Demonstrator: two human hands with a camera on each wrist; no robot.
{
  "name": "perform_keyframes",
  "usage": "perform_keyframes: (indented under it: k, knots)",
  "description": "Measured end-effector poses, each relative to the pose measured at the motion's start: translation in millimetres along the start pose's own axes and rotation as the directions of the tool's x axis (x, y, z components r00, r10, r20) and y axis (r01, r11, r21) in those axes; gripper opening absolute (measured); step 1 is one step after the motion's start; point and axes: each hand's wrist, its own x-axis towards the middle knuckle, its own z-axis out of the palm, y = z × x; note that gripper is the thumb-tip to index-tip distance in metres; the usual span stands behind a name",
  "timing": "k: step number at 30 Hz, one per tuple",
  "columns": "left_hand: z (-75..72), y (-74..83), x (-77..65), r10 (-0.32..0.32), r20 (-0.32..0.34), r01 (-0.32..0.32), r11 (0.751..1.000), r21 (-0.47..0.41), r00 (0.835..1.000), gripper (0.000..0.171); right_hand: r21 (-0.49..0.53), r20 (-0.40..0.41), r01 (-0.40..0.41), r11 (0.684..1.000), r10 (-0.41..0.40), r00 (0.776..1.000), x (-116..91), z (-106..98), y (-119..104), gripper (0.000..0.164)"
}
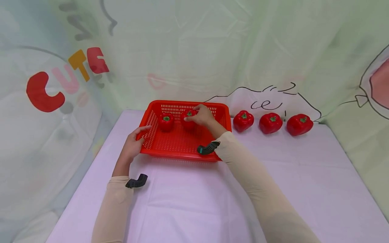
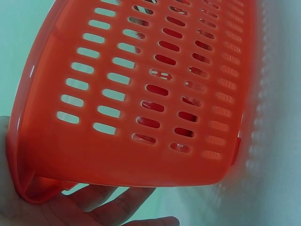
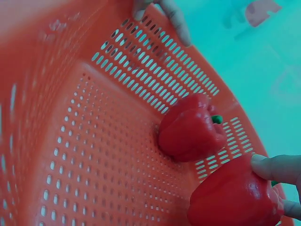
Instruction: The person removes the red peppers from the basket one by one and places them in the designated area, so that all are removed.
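A person's right hand [image 1: 203,116] pinches a red bell pepper [image 1: 188,123] between thumb and fingers inside the red basket [image 1: 176,143], just right of a second pepper [image 1: 166,125]; whether it touches bottom cannot be told. Settling it gently before loosening the fingers should prevent rolling. The right forearm [image 1: 255,179] slants from the near right; the left hand [image 1: 133,144], well apart, braces the left rim [image 1: 147,114], fingers extended.

Both sleeved arms [image 1: 258,179] stretch forward; the right grip [image 1: 204,115] pinches, thumb opposite fingers; the left grip [image 1: 133,143] parts thumb from forefinger, its firmness hard to judge.
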Motion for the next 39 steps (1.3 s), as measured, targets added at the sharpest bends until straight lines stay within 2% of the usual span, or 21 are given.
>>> perform_keyframes:
  k: [11,15,23,30,36,39]
  knots:
    - [-1.2,-0.1,0.1,0.004,-0.001,-0.004,1.000,-0.001,1.000,0.053,0.072,0.014,0.025,0.997,-0.026,1.000,-19,-34,0,0.077]
    - [-1.4,-0.5,0.1,0.002,0.001,-0.002,1.000,-0.004,1.000,0.053,0.089,0.007,0.057,0.994,-0.058,0.998,-29,-45,1,0.076]
    - [-1.2,0.0,-1.0,0.020,0.002,-0.020,1.000,-0.021,1.000,0.053,0.202,-0.015,0.147,0.968,-0.147,0.989,-49,-61,6,0.076]
    - [-1.8,-1.7,-2.3,0.013,-0.007,-0.013,1.000,-0.028,1.000,0.053,0.239,-0.111,0.231,0.943,-0.210,0.971,-75,-72,14,0.075]
    - [-0.4,-1.5,0.4,0.015,0.003,-0.015,1.000,-0.023,1.000,0.053,0.253,-0.231,0.255,0.933,-0.198,0.953,-102,-83,31,0.075]
    - [-0.2,-1.6,1.5,0.013,-0.001,-0.013,1.000,-0.015,1.000,0.053,0.226,-0.273,0.269,0.936,-0.204,0.940,-114,-89,41,0.075]
